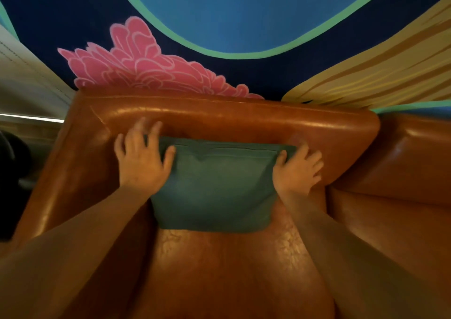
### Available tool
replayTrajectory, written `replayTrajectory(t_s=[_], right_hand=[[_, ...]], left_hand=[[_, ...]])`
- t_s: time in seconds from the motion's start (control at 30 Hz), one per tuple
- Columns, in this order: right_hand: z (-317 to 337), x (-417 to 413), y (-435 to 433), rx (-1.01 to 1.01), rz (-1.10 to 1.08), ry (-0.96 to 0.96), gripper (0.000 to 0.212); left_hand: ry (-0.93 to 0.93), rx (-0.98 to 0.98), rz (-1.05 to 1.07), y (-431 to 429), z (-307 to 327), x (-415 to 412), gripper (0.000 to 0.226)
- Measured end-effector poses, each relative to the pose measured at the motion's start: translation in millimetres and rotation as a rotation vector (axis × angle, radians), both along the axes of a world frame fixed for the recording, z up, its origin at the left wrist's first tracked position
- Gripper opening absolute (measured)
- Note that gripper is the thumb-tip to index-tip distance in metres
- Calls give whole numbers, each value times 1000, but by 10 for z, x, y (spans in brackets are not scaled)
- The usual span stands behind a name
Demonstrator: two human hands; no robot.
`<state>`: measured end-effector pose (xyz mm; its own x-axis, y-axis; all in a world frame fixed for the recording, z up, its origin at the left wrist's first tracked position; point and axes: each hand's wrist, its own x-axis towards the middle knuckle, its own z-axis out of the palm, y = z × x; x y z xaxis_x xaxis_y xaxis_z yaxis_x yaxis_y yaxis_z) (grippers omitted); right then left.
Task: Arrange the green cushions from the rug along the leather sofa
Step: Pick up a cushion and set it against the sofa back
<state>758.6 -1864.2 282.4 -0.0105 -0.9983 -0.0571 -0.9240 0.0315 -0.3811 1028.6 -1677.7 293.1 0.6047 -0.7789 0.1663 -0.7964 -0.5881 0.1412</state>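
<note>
One green cushion [214,187] stands upright on the seat of the brown leather sofa [231,116], leaning against the backrest. My left hand [141,155] lies at its upper left corner: the fingers are spread and straight, reaching onto the backrest, and the thumb rests on the cushion's front. At the upper right corner my right hand [299,170] has its thumb on the cushion and its fingers spread over the leather beside it. Neither hand curls round the cushion. No other cushion or rug is in view.
The sofa's left armrest [73,172] curves round beside my left arm. A second leather seat section [402,172] adjoins on the right. Behind the backrest is a painted wall [244,13] in blue, pink and yellow. A dark object [9,162] sits at the far left.
</note>
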Motion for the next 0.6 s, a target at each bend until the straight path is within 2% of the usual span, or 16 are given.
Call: replayTrajectory(t_s=[0.07,0.1,0.17,0.23,0.37,0.5,0.6], right_hand=[[89,183,220,-271,372,48,45],[97,280,321,-304,548,41,39],[85,466,506,-185,739,67,41],[18,581,592,-13,792,136,52],[-91,576,521,45,806,162,55],[-12,564,552,29,813,184,51],[-26,542,535,-46,704,172,47]], left_hand=[[-4,107,-177,-48,-49,-135,64],[12,165,-215,-74,-85,-191,62],[61,245,-198,-109,-158,-218,61],[97,292,-182,-135,-190,-134,64],[76,368,-184,-131,-186,60,74],[120,195,48,65,-168,61,78],[314,10,246,166,-177,-6,91]])
